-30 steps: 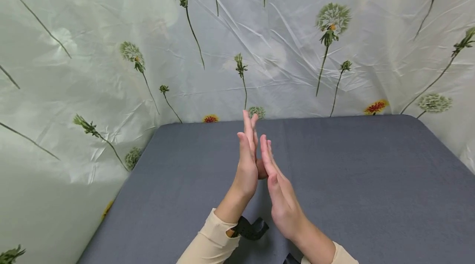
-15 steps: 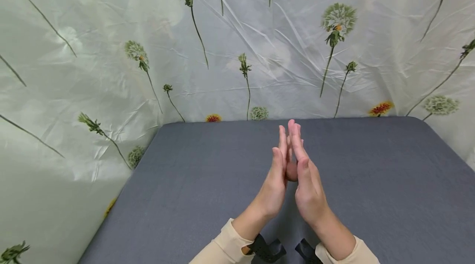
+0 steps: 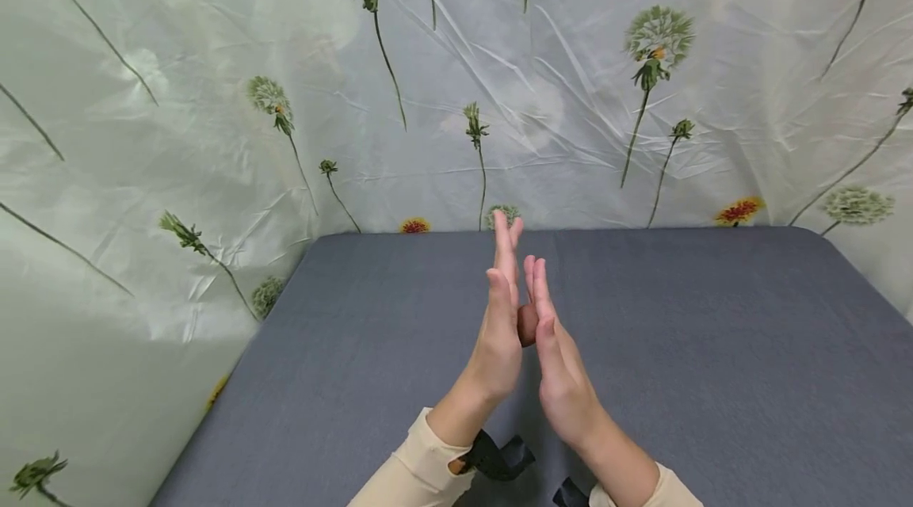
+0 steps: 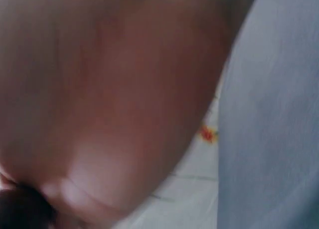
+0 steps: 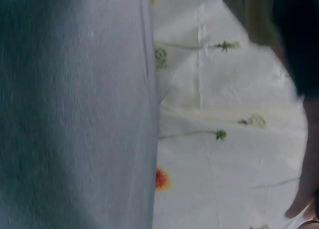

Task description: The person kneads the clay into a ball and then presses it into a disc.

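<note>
While both hands are raised above the grey worktop (image 3: 713,348), the scene is laid out as follows.

Left hand (image 3: 499,333): it is held upright on its edge, fingers straight and together, palm turned toward the right hand. Nothing is gripped by curled fingers.

Right hand (image 3: 559,368): it is held upright on its edge just beside the left hand, fingers straight and pointing away from the person, palm turned toward the left hand. It lies a little nearer to the person than the left hand.

Between the palms: a small rounded brownish thing (image 3: 527,325) is seen in the gap between the two hands, pressed from both sides by flat palms. What it is cannot be told.

Worktop: it is covered with a grey cloth, and the hands are held above its middle, nearer to the person than its far edge.

Backdrop (image 3: 214,95): a pale creased sheet printed with green dandelion stems and small red flowers is hung behind the worktop and along both of its sides.

Sleeves: cream sleeves (image 3: 410,467) are worn on both forearms, at the near edge of the worktop.

Straps: black wrist straps (image 3: 495,455) are seen at the cuffs, just below the hands.

Left wrist view: it is filled by a blurred palm (image 4: 109,99), with the worktop to its right.

Right wrist view: the worktop and the backdrop are shown blurred.
</note>
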Demonstrator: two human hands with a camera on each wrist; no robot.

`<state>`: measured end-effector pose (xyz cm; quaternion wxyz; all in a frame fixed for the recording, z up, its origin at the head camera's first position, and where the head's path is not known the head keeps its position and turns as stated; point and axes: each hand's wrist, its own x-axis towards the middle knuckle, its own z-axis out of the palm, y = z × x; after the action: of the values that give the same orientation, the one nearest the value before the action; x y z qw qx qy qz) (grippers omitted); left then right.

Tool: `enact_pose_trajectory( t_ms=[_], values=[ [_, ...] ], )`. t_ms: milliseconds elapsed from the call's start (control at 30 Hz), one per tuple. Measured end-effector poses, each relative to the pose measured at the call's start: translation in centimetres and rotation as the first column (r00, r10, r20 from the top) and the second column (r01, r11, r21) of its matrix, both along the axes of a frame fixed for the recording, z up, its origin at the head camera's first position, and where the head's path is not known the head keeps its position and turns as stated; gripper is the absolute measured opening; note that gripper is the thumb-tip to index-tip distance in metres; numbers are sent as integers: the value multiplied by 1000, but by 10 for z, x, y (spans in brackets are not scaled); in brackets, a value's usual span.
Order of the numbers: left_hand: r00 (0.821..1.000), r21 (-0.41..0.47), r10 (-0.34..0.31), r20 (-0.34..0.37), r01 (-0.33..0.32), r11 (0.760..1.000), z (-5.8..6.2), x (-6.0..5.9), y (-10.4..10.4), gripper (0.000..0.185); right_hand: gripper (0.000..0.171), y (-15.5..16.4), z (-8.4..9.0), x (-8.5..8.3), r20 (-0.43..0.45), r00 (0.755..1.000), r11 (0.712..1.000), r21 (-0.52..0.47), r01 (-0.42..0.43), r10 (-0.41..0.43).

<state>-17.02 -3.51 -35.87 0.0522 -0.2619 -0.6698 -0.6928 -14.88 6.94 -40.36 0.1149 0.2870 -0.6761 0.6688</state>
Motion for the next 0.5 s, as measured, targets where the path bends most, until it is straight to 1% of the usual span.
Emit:
enact_pose_trajectory(
  t_ms=[67, 133, 200, 233, 300, 367, 433, 500],
  values=[
    [999, 25, -1, 47, 0, 1000, -1, -6, -3, 86, 57, -4, 1, 5, -8, 1000, 1000, 9, 4, -4],
    [994, 44, -5, 105, 1, 999, -5, -10, -5, 85, 57, -5, 3, 9, -36, 999, 999, 24, 24, -23],
    [987, 69, -30, 156, 20, 997, -10, -13, -4, 84, 58, -6, 6, 11, -79, 996, 998, 38, 47, -44],
    [984, 81, -48, 170, 35, 996, -13, -14, -3, 84, 58, -5, 7, 11, -104, 993, 997, 41, 59, -54],
    [978, 95, -95, 188, 78, 992, -18, -15, 1, 85, 58, -3, 9, 9, -158, 984, 995, 39, 92, -85],
    [972, 98, -144, 185, 128, 987, -23, -15, 5, 88, 59, 1, 11, 6, -190, 976, 993, 23, 117, -110],
    [969, 87, -177, 172, 164, 983, -25, -13, 10, 90, 59, 6, 13, 3, -190, 974, 992, 5, 129, -125],
    [970, 62, -184, 159, 176, 982, -26, -9, 14, 89, 60, 12, 14, 0, -174, 976, 991, -7, 133, -132]
  ],
)
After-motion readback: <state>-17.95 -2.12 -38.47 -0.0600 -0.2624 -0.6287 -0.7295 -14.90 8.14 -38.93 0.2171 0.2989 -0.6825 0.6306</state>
